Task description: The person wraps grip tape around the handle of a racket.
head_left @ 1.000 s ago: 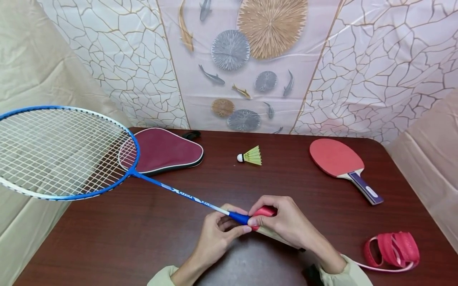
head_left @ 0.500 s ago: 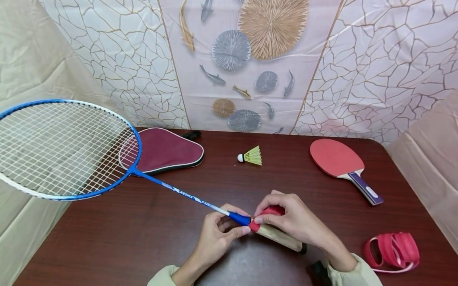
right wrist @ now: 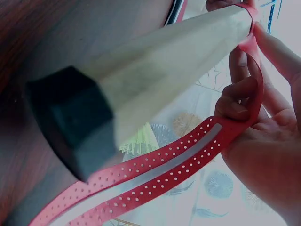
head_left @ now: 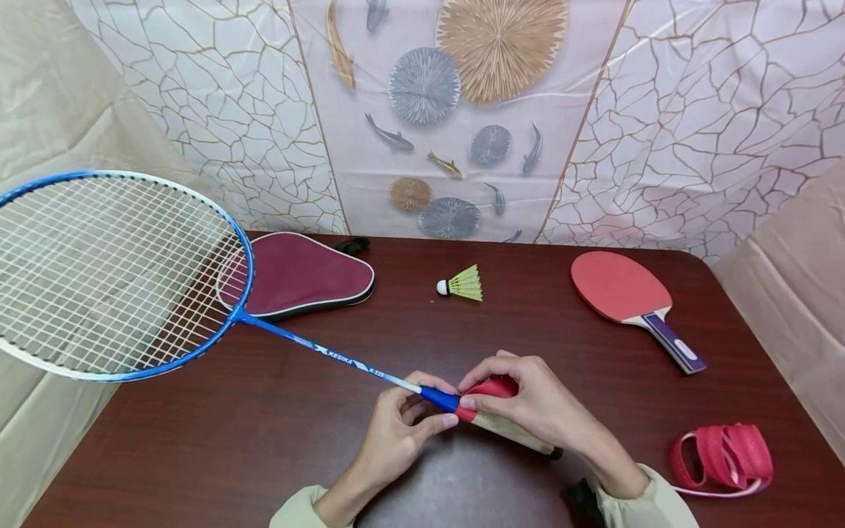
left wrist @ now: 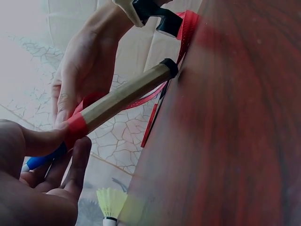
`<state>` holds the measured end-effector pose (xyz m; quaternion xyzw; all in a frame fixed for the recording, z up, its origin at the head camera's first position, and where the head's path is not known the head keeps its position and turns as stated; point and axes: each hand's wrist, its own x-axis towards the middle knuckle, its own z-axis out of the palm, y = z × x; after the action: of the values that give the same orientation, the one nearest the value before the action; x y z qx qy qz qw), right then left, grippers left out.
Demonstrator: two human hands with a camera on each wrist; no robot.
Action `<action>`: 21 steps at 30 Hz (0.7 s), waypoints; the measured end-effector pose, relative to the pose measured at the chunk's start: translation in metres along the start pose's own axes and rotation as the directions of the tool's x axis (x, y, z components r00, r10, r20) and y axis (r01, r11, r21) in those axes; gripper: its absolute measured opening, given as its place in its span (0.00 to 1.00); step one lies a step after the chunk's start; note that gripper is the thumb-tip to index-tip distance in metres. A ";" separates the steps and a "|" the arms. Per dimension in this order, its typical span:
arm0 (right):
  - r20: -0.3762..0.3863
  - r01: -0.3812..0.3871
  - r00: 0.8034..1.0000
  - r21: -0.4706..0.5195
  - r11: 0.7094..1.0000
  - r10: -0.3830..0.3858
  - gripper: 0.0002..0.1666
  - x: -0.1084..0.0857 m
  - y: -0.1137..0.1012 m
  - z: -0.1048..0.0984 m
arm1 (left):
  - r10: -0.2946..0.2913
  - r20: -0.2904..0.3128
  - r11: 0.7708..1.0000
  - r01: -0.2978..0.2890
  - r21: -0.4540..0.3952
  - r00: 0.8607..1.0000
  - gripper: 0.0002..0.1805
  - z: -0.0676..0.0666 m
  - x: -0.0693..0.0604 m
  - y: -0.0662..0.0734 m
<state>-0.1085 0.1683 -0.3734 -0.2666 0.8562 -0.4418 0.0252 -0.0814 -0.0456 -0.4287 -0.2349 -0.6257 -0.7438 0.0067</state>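
My left hand (head_left: 399, 440) grips the blue cone (head_left: 439, 399) of a blue and white badminton racket (head_left: 310, 345), whose head extends to the far left. The right hand (head_left: 544, 403) pinches a red perforated tape (head_left: 495, 386) at the top of the handle. One band of the tape (left wrist: 76, 128) goes round the handle just below the cone. Below that band the pale wooden handle (left wrist: 124, 96) is bare, ending in a black butt cap (right wrist: 73, 122). In the right wrist view the tape (right wrist: 164, 176) loops past the right hand's fingers and trails down, with a pale strip along its middle.
A coiled part of the red tape (head_left: 733, 458) lies at the table's right. Behind it rests a red table tennis paddle (head_left: 620, 286). A yellow shuttlecock (head_left: 466, 284) lies at the back middle, and a maroon case (head_left: 304, 275) at the back left, partly behind the racket head.
The right hand moved slightly right, then back left, holding the tape by the cone. The racket's head has shifted a little, while the left hand keeps its grip.
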 end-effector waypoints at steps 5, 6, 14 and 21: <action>0.002 0.022 1.000 -0.015 1.000 -0.022 0.07 0.000 0.000 -0.003 | 0.017 0.027 0.999 -0.015 -0.040 0.999 0.15 0.001 -0.001 -0.002; 0.001 0.028 1.000 -0.016 0.999 -0.028 0.07 0.000 0.000 -0.003 | 0.023 0.029 0.999 -0.021 -0.050 0.999 0.14 0.001 -0.001 -0.002; -0.073 0.238 0.968 -0.016 0.971 -0.239 0.09 -0.001 -0.008 -0.006 | 0.057 0.013 0.995 -0.056 -0.088 0.998 0.10 0.002 -0.001 -0.001; -0.138 0.161 0.975 -0.095 0.982 -0.173 0.09 0.001 -0.006 0.004 | 0.069 0.033 0.995 -0.066 -0.081 0.997 0.10 0.002 -0.001 -0.001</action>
<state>-0.1056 0.1624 -0.3707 -0.3055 0.8479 -0.4247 -0.0857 -0.0801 -0.0441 -0.4302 -0.2692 -0.5873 -0.7632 0.0114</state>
